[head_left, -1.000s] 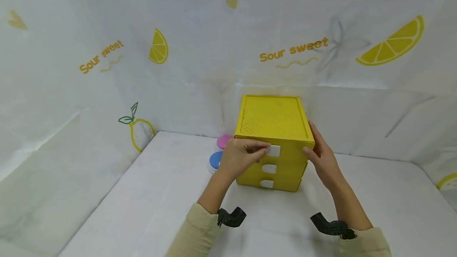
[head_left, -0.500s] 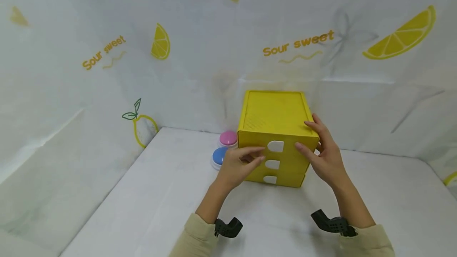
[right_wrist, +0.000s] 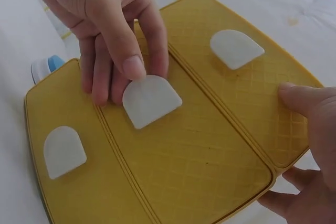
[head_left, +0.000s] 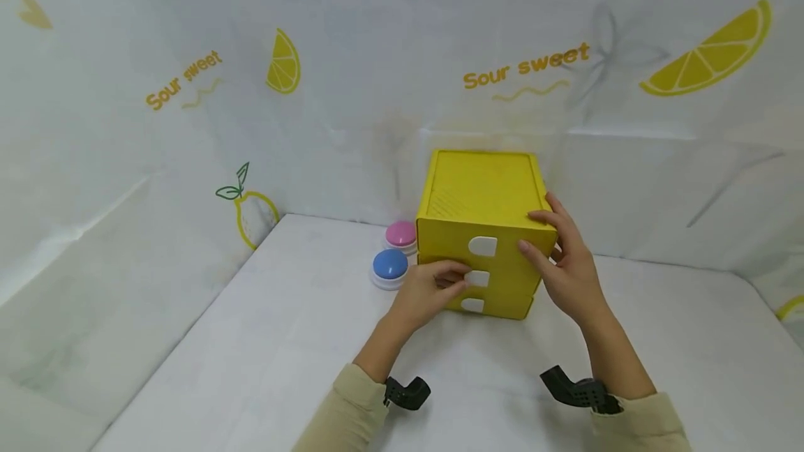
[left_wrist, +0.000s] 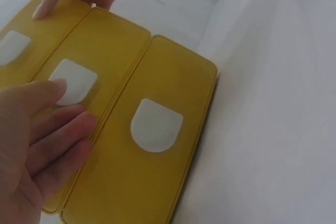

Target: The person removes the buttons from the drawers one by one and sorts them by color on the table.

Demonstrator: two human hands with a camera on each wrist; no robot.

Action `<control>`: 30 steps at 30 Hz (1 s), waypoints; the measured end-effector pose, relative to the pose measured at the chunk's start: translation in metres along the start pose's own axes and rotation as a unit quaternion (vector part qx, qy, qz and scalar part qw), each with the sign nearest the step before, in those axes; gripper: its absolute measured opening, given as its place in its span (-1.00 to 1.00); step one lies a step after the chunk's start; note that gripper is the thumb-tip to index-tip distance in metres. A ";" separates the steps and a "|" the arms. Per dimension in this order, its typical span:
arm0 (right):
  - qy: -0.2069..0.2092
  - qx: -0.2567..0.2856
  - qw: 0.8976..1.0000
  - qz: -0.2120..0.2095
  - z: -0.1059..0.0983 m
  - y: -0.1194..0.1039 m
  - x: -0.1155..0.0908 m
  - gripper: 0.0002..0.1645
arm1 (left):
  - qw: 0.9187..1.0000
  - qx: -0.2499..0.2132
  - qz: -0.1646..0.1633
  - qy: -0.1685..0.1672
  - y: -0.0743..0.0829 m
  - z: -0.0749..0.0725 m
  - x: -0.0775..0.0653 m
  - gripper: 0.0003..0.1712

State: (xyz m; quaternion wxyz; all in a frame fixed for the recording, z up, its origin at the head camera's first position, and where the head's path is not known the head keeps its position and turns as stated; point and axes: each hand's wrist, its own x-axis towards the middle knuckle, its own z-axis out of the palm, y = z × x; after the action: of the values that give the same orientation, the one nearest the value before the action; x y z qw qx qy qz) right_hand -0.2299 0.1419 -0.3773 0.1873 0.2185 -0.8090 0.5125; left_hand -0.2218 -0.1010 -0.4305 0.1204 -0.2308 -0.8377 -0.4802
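A yellow drawer box point(head_left: 482, 183) stands on the table against the back wall. It has a column of drawers, each with a white tab handle on its front. My left hand point(head_left: 424, 293) pinches the middle drawer's handle point(right_wrist: 152, 102) between thumb and index finger, the other fingers bent below it in the left wrist view. At the box's upper right corner, my right hand point(head_left: 570, 277) grips with its thumb point(right_wrist: 302, 98) on the top drawer's front and a finger over the top edge. The remaining right fingers lie along the side, partly hidden. All drawers look closed.
Left of the box sit a blue push button point(head_left: 390, 265) and, behind it, a pink push button point(head_left: 400, 234), both on white bases. A white table point(head_left: 301, 340) carries everything. Lemon-printed white sheeting point(head_left: 352, 75) covers the walls behind and at the sides.
My left hand has let go of the top drawer's handle and moved down to the middle one. My right hand has shifted a finger from the side onto the top edge.
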 end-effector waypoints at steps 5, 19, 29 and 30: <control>0.010 0.001 1.000 0.016 0.007 0.002 -0.001 -0.36 | 0.999 -0.026 -0.036 0.014 -0.004 0.002 0.006 -0.79; 0.027 0.050 0.996 0.067 0.033 -0.006 -0.011 -0.24 | 0.990 -0.107 -0.077 0.050 -0.011 -0.007 -0.010 -0.78; 0.042 0.004 0.997 0.058 0.004 -0.005 -0.018 -0.27 | 0.990 -0.126 -0.039 0.055 -0.002 0.017 -0.002 -0.77; 0.042 0.005 0.997 0.062 0.002 -0.005 -0.019 -0.27 | 0.990 -0.124 -0.036 0.057 -0.001 0.018 -0.002 -0.77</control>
State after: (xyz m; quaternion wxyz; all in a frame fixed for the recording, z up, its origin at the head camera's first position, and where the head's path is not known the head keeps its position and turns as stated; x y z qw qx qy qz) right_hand -0.2112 0.1410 -0.3841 0.1880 0.1476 -0.8100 0.5355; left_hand -0.2200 -0.0862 -0.4418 0.1209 -0.1862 -0.7714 -0.5963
